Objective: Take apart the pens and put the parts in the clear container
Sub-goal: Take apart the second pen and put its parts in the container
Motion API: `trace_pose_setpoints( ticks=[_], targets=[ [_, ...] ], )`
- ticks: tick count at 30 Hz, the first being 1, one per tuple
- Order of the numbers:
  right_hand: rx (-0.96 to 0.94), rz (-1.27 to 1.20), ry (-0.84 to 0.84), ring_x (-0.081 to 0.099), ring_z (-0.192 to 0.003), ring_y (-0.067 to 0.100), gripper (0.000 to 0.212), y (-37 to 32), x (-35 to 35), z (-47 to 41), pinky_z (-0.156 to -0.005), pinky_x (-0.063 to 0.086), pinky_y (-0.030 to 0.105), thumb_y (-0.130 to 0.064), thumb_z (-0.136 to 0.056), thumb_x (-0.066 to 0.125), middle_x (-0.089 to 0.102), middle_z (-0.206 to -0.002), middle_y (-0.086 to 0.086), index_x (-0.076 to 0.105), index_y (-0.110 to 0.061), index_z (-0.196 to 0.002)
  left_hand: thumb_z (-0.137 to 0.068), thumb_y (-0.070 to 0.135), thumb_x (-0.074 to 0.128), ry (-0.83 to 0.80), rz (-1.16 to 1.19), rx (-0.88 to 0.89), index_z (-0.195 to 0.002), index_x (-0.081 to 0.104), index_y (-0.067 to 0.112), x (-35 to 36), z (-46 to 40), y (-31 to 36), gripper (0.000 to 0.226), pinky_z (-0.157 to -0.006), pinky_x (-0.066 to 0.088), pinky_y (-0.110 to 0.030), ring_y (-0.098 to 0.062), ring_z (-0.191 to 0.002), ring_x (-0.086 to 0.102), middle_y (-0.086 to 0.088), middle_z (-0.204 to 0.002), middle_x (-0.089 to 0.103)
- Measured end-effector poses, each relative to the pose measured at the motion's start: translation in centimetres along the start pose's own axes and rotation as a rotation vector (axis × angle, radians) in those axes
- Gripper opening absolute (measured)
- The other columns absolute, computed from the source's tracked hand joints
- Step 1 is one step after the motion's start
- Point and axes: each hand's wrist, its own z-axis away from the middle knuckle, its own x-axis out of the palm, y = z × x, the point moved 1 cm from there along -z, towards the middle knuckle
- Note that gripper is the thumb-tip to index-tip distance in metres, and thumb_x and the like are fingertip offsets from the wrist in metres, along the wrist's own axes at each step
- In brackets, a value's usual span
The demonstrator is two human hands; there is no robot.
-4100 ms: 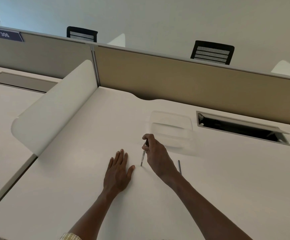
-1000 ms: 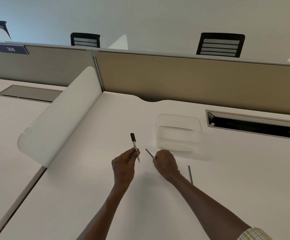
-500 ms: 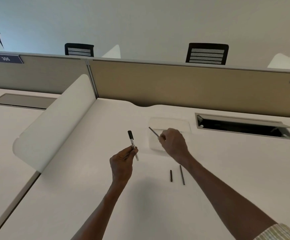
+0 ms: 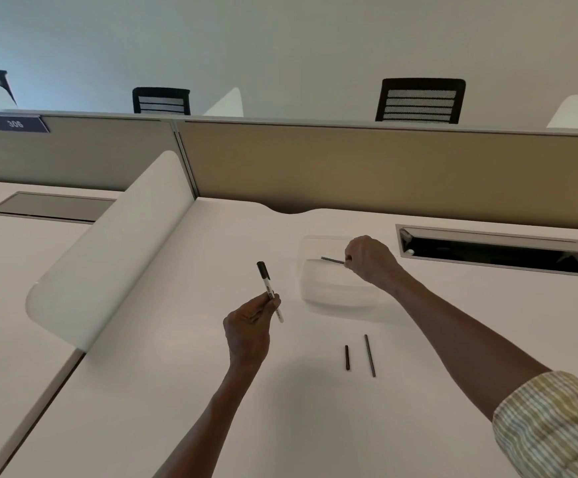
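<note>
early going, i'd judge: the right hand (image 4: 370, 262) pinches a thin refill (image 4: 332, 260) over the box (image 4: 335, 294), not yet dropped, while the left hand (image 4: 249, 326) grips the capped white barrel (image 4: 269, 290) upright. two slim dark rods (image 4: 369, 355) lie on the smooth matte tabletop (image 4: 177, 374) at six o'clock from the clear, round-cornered plastic box.

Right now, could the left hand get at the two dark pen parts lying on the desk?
Probably yes, but not freely: the left hand grips a white pen barrel. The short dark part and the longer rod lie uncovered just to its right, with bare desk between.
</note>
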Motion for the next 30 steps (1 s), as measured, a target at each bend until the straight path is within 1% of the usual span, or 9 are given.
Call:
trace_pose_setpoints(
  ticks=[4,7,10,14,20,22,24,27,30],
  targets=[
    [0.005,-0.005,-0.059,0.064,-0.085,0.030,0.014,0.7,2.1,-1.2,-0.064,0.043,0.030,-0.018,-0.088,0.061,0.065,-0.098,0.011,0.067,-0.009,-0.096,-0.084,0.012,0.078,0.005,0.005,-0.002,-0.083,0.078,0.041,0.2,-0.3,0.1,0.029,-0.071,0.048,-0.007,0.002,-0.082,0.072,0.015,-0.084,0.078],
    [0.011,-0.033,-0.103,0.064,-0.085,0.030,0.011,1.1,3.3,-1.9,-0.063,0.039,0.028,-0.016,-0.085,0.064,0.065,-0.099,0.011,0.067,-0.010,-0.094,-0.084,0.013,0.078,0.010,-0.011,-0.013,-0.082,0.078,0.042,0.4,-0.6,-0.1,0.029,-0.072,0.049,-0.009,0.000,-0.080,0.071,0.015,-0.083,0.078],
    [-0.003,-0.021,-0.142,0.065,-0.087,0.030,0.012,1.5,4.4,-2.6,-0.065,0.041,0.029,-0.015,-0.085,0.066,0.065,-0.101,0.012,0.067,-0.009,-0.095,-0.084,0.012,0.077,0.010,-0.008,-0.028,-0.082,0.078,0.042,0.5,-0.8,-0.3,0.030,-0.074,0.050,-0.009,-0.001,-0.081,0.071,0.015,-0.084,0.078],
    [-0.035,0.017,-0.174,0.064,-0.092,0.031,0.013,1.9,5.3,-3.5,-0.074,0.048,0.033,-0.011,-0.087,0.064,0.064,-0.105,0.013,0.067,-0.007,-0.099,-0.084,0.009,0.077,0.013,-0.009,-0.050,-0.085,0.079,0.037,1.0,-0.9,-0.5,0.027,-0.074,0.048,-0.007,-0.001,-0.088,0.073,0.015,-0.087,0.078],
    [-0.042,0.045,-0.175,0.063,-0.091,0.032,0.017,2.1,5.7,-4.1,-0.075,0.049,0.034,0.000,-0.085,0.050,0.064,-0.102,0.012,0.065,-0.006,-0.092,-0.084,0.011,0.077,0.014,-0.065,-0.055,-0.086,0.077,0.037,1.5,-0.8,-0.7,0.026,-0.072,0.048,-0.007,0.003,-0.084,0.072,0.019,-0.085,0.077],
    [-0.037,0.051,-0.173,0.060,-0.082,0.031,0.015,2.1,5.7,-4.1,-0.069,0.046,0.032,0.000,-0.086,0.049,0.061,-0.094,0.012,0.059,-0.009,-0.079,-0.084,0.011,0.077,0.014,-0.064,-0.060,-0.087,0.078,0.035,1.6,-0.8,-0.6,0.024,-0.072,0.048,-0.007,0.002,-0.085,0.072,0.018,-0.086,0.077],
    [-0.033,0.022,-0.162,0.056,-0.076,0.030,0.020,2.2,5.4,-4.1,-0.066,0.042,0.031,-0.005,-0.090,0.051,0.059,-0.089,0.012,0.052,-0.010,-0.071,-0.084,0.011,0.077,0.011,-0.050,-0.073,-0.089,0.078,0.032,1.6,-0.6,-0.6,0.022,-0.073,0.049,-0.007,0.001,-0.088,0.072,0.017,-0.087,0.078],
    [-0.004,-0.141,-0.083,0.063,-0.085,0.030,0.018,2.0,4.0,-3.8,-0.070,0.047,0.033,-0.014,-0.093,0.054,0.067,-0.094,0.010,0.067,-0.005,-0.084,-0.084,0.010,0.077,0.010,-0.028,-0.093,-0.090,0.079,0.027,1.6,-0.3,-0.4,0.018,-0.074,0.049,-0.007,0.000,-0.089,0.072,0.016,-0.088,0.078],
    [-0.003,-0.332,0.074,0.065,-0.084,0.029,0.020,0.1,1.8,-2.1,-0.069,0.048,0.032,-0.018,-0.091,0.057,0.071,-0.089,0.010,0.073,-0.008,-0.084,-0.084,0.010,0.076,0.018,-0.012,-0.112,-0.092,0.079,0.022,1.5,0.1,-0.1,0.015,-0.077,0.052,-0.011,-0.003,-0.091,0.073,0.013,-0.089,0.078]
  ],
)
